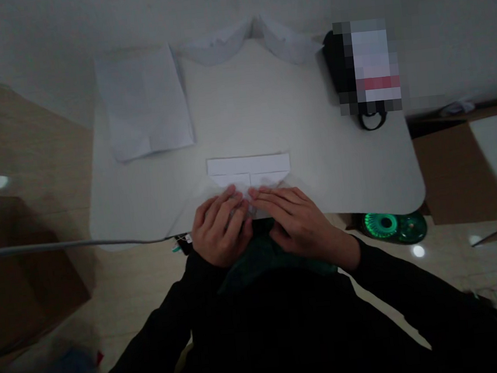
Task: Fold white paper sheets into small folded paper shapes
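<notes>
A folded white sheet of paper (249, 164) lies at the table's front edge, with a straight band along its far side and slanted lower corners. Below the band, two folded flaps meet at a middle seam. My left hand (222, 227) rests on the left flap, its fingers lying side by side with a slight bend. On the right flap, my right hand (293, 220) lies with fingers stretched flat and the thumb apart, near the table edge. Both sets of fingertips press near the seam and hide the paper's near part.
White sheets (146, 102) lie at the table's back left. Two curved paper pieces (221, 43) stand against the wall. A black pouch (337, 69) is at the back right, partly pixelated. A grey cable (69, 245) crosses at left. A green-lit fan (380, 225) shows beneath the table.
</notes>
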The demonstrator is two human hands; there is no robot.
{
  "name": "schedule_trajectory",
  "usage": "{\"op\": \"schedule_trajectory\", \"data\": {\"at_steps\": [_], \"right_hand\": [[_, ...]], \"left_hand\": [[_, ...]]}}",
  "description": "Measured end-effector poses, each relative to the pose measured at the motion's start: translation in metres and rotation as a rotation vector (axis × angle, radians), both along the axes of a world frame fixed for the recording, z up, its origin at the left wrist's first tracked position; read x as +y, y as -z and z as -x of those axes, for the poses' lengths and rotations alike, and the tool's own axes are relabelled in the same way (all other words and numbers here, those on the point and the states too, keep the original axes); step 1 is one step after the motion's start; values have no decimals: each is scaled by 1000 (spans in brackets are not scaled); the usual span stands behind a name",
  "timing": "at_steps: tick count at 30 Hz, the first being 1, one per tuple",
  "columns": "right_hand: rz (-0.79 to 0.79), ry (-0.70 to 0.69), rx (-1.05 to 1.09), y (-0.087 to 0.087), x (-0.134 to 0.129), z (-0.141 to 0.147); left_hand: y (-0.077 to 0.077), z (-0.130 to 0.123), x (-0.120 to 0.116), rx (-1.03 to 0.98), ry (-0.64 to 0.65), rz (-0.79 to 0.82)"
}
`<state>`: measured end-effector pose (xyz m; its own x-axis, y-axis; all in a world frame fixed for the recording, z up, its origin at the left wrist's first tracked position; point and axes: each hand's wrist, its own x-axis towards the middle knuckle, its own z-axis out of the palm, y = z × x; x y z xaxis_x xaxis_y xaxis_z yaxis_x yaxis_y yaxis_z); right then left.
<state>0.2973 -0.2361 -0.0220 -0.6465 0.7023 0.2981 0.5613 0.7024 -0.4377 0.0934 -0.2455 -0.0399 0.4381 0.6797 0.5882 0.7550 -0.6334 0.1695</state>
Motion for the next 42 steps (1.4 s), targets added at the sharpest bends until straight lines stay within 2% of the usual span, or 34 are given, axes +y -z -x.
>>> {"op": "schedule_trajectory", "data": {"at_steps": [3, 6, 9, 12, 16, 19, 23, 26, 29, 31, 36, 42], "right_hand": [[70, -53, 22, -15, 15, -7], [77, -133, -46, -24, 45, -18], [74, -313, -116, -21, 77, -28], [62, -392, -153, -12, 94, -31], [-24, -287, -226, -9, 83, -24], [-91, -185, -294, -13, 66, -14], [-99, -90, -314, -19, 54, -4], [-97, -128, -273, -20, 56, -9], [-125, -223, -228, -18, 61, -19], [-159, -236, -232, -18, 63, -22], [-194, -169, -247, -19, 66, -11], [-170, -95, -131, -5, 81, -1]], "left_hand": [[-5, 5, 3, 44, -35, 38], [-13, 9, 9, 78, -13, 86], [-18, 12, 15, 84, 51, 119], [-20, 14, 21, 97, -8, 127], [-19, 6, 27, 143, -207, 82], [-16, -7, 24, 126, -251, 56], [-13, -21, 12, 97, -211, 108], [-12, -20, 9, 113, -162, 167], [-11, -13, 14, 149, -101, 206], [-10, -10, 19, 174, -90, 205], [-5, -15, 26, 101, -82, 197], [-9, -7, 35, 65, -3, 196]]}}
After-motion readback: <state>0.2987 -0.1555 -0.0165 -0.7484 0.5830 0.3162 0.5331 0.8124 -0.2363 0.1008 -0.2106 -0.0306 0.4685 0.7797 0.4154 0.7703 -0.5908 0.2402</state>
